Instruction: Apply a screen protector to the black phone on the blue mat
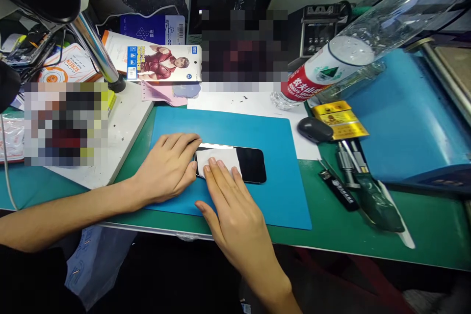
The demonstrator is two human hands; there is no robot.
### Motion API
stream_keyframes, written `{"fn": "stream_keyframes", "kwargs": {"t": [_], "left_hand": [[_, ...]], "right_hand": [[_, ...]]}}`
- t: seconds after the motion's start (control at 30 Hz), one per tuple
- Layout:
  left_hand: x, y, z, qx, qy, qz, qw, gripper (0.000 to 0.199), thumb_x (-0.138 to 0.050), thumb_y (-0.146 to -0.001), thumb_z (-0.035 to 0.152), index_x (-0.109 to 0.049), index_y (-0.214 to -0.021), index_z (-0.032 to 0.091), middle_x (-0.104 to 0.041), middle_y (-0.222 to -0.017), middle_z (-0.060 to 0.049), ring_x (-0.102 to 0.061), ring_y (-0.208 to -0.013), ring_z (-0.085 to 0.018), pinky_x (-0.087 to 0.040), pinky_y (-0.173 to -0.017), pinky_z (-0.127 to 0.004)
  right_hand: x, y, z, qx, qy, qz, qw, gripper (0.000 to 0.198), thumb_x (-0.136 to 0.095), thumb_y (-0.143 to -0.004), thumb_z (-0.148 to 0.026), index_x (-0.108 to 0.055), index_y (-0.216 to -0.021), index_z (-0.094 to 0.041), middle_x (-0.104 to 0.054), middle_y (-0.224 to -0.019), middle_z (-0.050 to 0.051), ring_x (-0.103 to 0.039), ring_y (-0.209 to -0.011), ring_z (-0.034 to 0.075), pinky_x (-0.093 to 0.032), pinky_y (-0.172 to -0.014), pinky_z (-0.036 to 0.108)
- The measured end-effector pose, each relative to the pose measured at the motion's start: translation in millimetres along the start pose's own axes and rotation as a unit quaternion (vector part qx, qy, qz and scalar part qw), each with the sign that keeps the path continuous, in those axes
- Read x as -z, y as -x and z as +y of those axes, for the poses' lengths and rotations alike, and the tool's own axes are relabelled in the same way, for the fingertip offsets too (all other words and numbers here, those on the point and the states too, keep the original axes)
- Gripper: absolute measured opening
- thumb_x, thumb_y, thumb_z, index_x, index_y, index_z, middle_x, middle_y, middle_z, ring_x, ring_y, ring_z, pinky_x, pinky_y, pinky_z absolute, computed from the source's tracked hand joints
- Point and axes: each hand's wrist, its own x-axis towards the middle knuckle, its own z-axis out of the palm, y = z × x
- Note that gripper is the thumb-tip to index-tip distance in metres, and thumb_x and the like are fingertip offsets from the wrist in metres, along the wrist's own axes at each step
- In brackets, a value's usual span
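A black smartphone (252,165) lies flat, screen up, on a blue mat (283,196). On its left half rests a white wipe (221,157). My left hand (167,167) is closed at the phone's left end, with thumb and forefinger against its edge. The fingers of my right hand (231,211) lie stretched flat on the wipe, thumb held apart. Both hands partly cover the phone's left side.
At the right stand a large water bottle (312,73), a black mouse (315,129), a yellow pack (342,118) and several hand tools (344,162). A boxed screen protector (165,63) lies behind the mat. A lamp post (97,51) rises at the left.
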Motion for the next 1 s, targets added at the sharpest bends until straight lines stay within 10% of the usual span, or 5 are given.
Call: {"fn": "stream_keyframes", "kwargs": {"t": [0.33, 1.0], "left_hand": [[-4, 5, -7, 0.025, 0.061, 0.102, 0.993, 0.07, -0.013, -0.114, 0.05, -0.036, -0.165, 0.007, -0.054, -0.159, -0.02, -0.043, -0.153, -0.032, -0.037, -0.125, -0.047], [0, 0, -2, 0.01, 0.071, -0.001, 0.997, 0.058, -0.037, -0.109, 0.03, -0.035, -0.164, 0.012, -0.053, -0.16, -0.018, -0.038, -0.158, -0.034, -0.04, -0.127, -0.056]], "right_hand": [[-12, -37, -10, -0.013, 0.005, -0.001, 1.0, 0.063, -0.05, -0.111, -0.039, -0.048, -0.158, 0.004, -0.049, -0.167, 0.023, -0.045, -0.159, 0.033, -0.038, -0.134, 0.052], [3, 2, 3, -0.012, 0.002, 0.002, 1.0, 0.077, -0.056, -0.109, -0.042, -0.025, -0.172, -0.01, -0.05, -0.167, 0.019, -0.045, -0.159, 0.031, -0.041, -0.132, 0.054]]}}
